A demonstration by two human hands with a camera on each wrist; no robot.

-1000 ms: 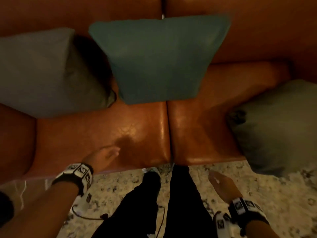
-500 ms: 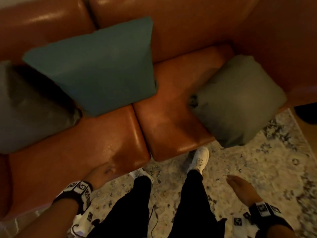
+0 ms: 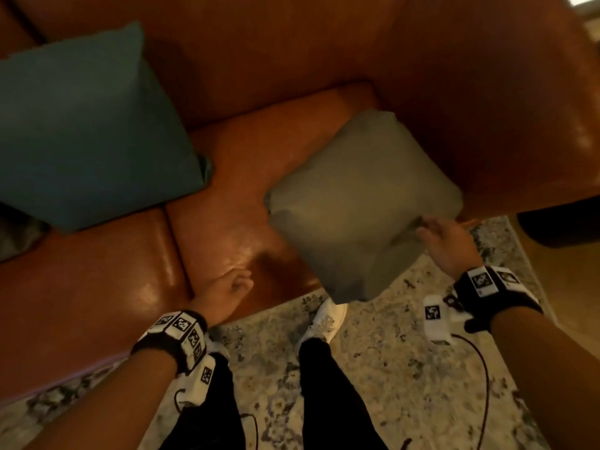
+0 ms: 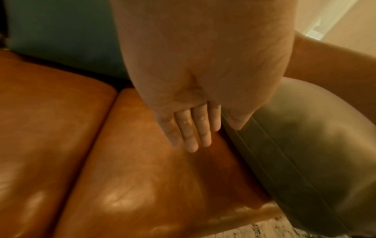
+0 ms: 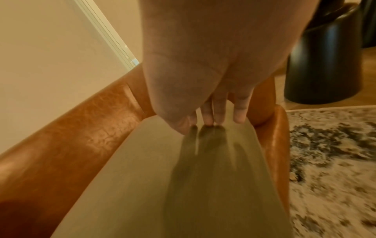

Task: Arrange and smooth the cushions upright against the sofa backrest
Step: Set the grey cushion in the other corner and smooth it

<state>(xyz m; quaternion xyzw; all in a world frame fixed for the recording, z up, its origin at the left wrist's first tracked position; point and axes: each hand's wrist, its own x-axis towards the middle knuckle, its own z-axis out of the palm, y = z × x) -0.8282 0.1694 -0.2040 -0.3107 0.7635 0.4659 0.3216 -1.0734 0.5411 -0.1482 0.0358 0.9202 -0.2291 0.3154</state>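
Observation:
A grey-green cushion lies tilted at the right end of the sofa seat, against the armrest, with its near corner hanging past the seat's front edge. My right hand touches its right edge with straight fingers; in the right wrist view the fingertips press onto the fabric. My left hand hovers open over the seat, just left of this cushion, fingers straight and holding nothing. A teal cushion stands leaning on the backrest at the left.
Another grey cushion shows at the far left edge. The brown leather armrest closes the sofa's right end. A black round object stands on the floor beyond it. My legs stand on a patterned rug before the seat.
The head view swung right, bringing the grey-green cushion to the middle. My right hand rose from over the rug to the cushion's right edge. My left hand shifted right along the seat front.

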